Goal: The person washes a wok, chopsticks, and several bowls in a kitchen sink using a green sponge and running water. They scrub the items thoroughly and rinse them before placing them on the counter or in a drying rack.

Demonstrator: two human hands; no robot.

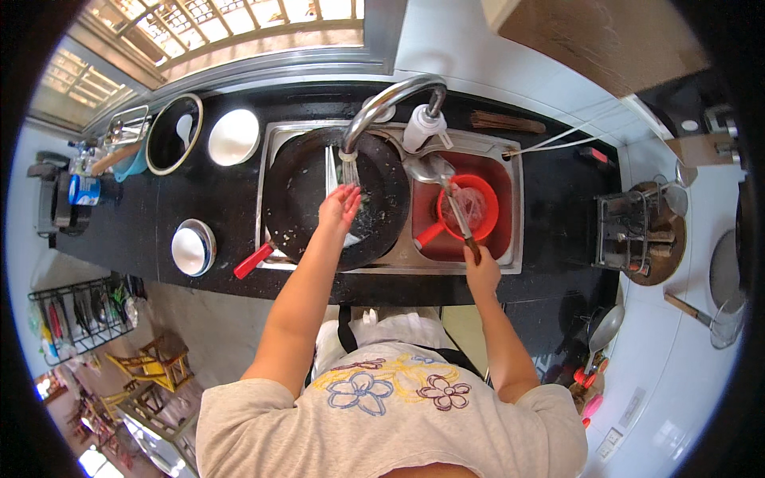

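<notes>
My left hand (340,205) is under the water running from the curved chrome faucet (390,94), its fingers loosely stretched and nothing visible in them. Below it, a large black wok (299,215) with a red handle (255,260) covers the left sink basin, with wet bits of food on its surface. My right hand (482,275) is closed round the wooden handle of a metal wok spatula (431,169). The spatula slants over a red dipper (491,209), its head close to the wok's right rim. Inside the dipper is something pale and translucent.
A white pump bottle (423,129) stands behind the sink (516,239). On the black counter (135,223) at left are a white bowl (233,137), stacked bowls (194,248) and a dark round pot (174,134). A wire utensil rack (625,235) stands at right.
</notes>
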